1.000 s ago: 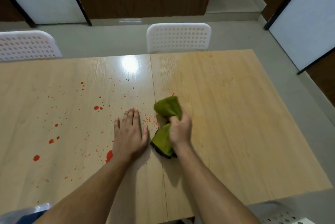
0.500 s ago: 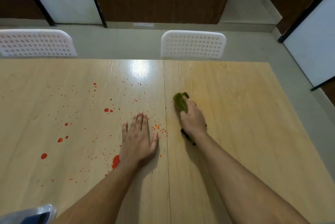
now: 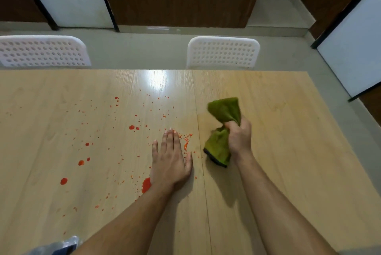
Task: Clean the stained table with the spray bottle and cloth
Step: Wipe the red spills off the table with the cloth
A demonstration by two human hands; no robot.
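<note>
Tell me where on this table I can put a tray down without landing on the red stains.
Free: the right half of the table, from the centre seam to the right edge, beyond the cloth gripped by the right hand.
Crowded: left of the seam, red stains scatter around the flat left hand and out toward the left edge.

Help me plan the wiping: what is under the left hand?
The left hand lies flat on the table, with red stains showing at its wrist and fingers. Whether more stains lie beneath the palm is hidden.

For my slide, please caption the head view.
Right hand grips green cloth; left hand rests flat among red stains.
</note>
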